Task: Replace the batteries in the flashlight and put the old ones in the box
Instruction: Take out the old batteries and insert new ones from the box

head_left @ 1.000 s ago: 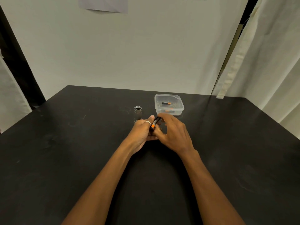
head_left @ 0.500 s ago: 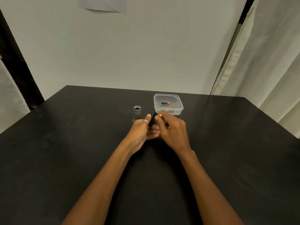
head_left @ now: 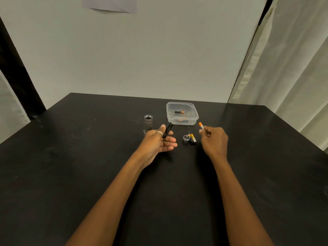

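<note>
My left hand [head_left: 159, 141] holds a black battery holder [head_left: 167, 130] between thumb and fingers, palm turned up. To the right, my right hand [head_left: 213, 140] pinches a battery with an orange end [head_left: 201, 125], raised just right of the clear plastic box [head_left: 194, 113]. Inside the box lies a black and orange battery [head_left: 179, 112]. The grey flashlight body [head_left: 148, 123] stands upright on the table, just left of my left thumb. Its round end cap [head_left: 186, 138] sits between my hands, beside two gold and black batteries [head_left: 193, 138].
The black table [head_left: 71, 166] stretches wide on both sides, with its far edge against a pale wall. White curtains [head_left: 292, 68] hang at the right, past the table's corner.
My hands have separated. The right hand has pulled a battery out of the holder and moved right with it. The cap and two batteries on the table have come into sight.
</note>
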